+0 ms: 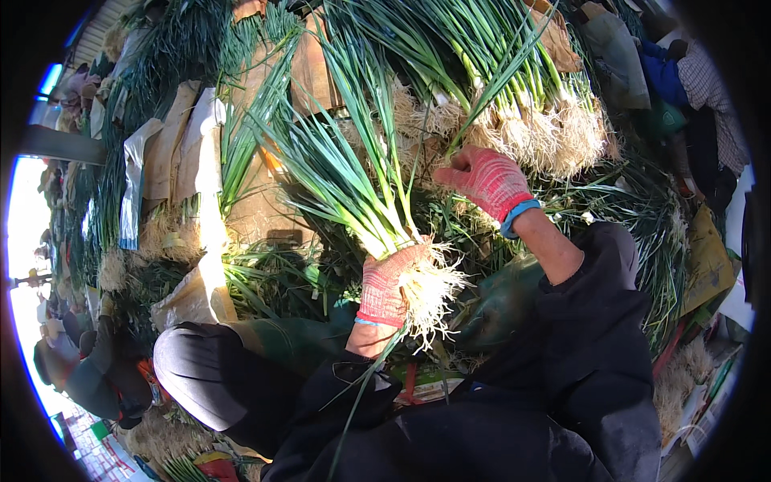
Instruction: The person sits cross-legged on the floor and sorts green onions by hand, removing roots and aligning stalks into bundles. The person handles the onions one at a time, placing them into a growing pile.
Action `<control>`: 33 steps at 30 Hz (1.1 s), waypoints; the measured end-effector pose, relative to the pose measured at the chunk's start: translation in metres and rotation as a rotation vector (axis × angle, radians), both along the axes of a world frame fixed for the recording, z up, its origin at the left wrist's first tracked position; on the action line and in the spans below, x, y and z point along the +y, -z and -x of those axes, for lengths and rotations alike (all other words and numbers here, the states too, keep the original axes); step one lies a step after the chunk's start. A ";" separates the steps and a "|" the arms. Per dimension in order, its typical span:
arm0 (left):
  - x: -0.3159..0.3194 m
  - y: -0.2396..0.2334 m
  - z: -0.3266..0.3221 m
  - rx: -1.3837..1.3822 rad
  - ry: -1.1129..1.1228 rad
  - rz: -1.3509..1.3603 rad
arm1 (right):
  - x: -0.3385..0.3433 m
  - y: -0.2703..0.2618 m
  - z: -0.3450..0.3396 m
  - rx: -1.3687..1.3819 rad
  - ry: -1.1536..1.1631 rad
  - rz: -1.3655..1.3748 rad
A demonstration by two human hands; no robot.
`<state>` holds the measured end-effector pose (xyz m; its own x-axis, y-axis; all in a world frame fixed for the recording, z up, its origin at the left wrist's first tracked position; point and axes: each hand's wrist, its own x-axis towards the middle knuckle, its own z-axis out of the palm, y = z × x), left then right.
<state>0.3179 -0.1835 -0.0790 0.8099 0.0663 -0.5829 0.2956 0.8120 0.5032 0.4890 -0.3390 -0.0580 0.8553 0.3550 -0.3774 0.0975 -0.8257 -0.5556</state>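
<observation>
My left hand [385, 289], in a red-and-white knitted glove, is wrapped around a bunch of green onions [379, 232]. Its pale roots [430, 295] spill out to the right of the fist, and the green leaves fan toward the upper left. My right hand [485, 181] wears a matching glove with a blue cuff and is up and to the right of the bunch. Between its curled fingers is the lower end of a long green leaf [497, 99], which slants to the upper right; the fingertips are partly hidden.
Rooted green onions [542, 129] are heaped beyond my right hand. Brown wrapped bundles [181, 144] stand at the left. Loose leaf trimmings [265, 277] cover the ground between my knees. Other people work at the far right [705, 90] and lower left [90, 361].
</observation>
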 end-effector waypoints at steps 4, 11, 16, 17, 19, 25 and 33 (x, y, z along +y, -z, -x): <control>-0.003 0.008 -0.003 -0.068 -0.014 0.083 | 0.028 0.012 0.036 0.615 0.087 -0.795; -0.001 0.034 0.000 -0.055 -0.034 -0.060 | 0.029 0.032 0.038 0.607 0.015 -0.912; 0.036 0.078 -0.029 0.231 0.036 0.144 | 0.015 0.064 0.015 0.382 0.383 -0.586; 0.042 0.085 -0.030 0.256 -0.014 0.145 | 0.013 0.073 0.011 0.454 0.532 -0.620; 0.050 0.093 -0.028 0.156 0.104 -0.038 | 0.011 0.089 0.006 0.473 0.506 -0.617; 0.043 0.063 -0.002 -0.001 -0.020 -0.032 | 0.014 0.087 0.002 0.502 0.415 -0.674; 0.017 0.018 0.006 0.176 0.089 -0.215 | 0.033 0.035 0.035 0.986 0.367 -1.081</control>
